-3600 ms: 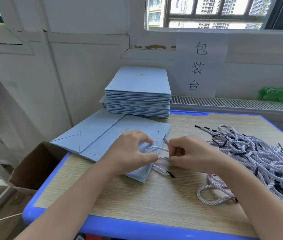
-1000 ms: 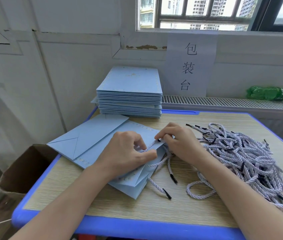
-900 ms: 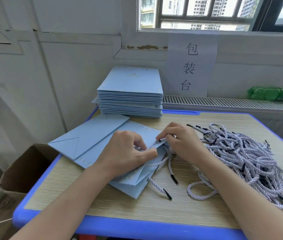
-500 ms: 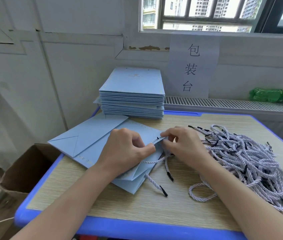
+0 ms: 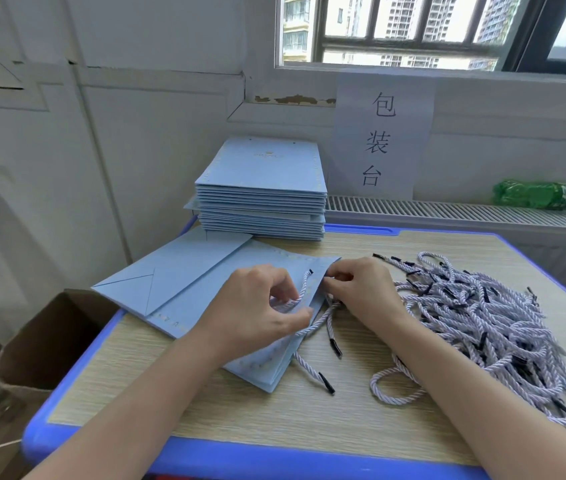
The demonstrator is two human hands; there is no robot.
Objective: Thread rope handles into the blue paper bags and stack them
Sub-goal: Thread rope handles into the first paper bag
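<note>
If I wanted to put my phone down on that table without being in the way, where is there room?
The bare wood along the near edge of the table, left of the flat bag, is free. So is the strip behind the rope pile, right of the bag stack. The right side is crowded with ropes, and the middle is taken by both hands.

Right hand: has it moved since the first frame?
Yes. The right hand moved away from the person, toward the stack of bags; its fingers are now at the flat bag's far right corner.

The left hand (image 5: 260, 306) hides the bag's (image 5: 205, 289) holes, and the rope pile (image 5: 482, 323) runs off the right edge.
</note>
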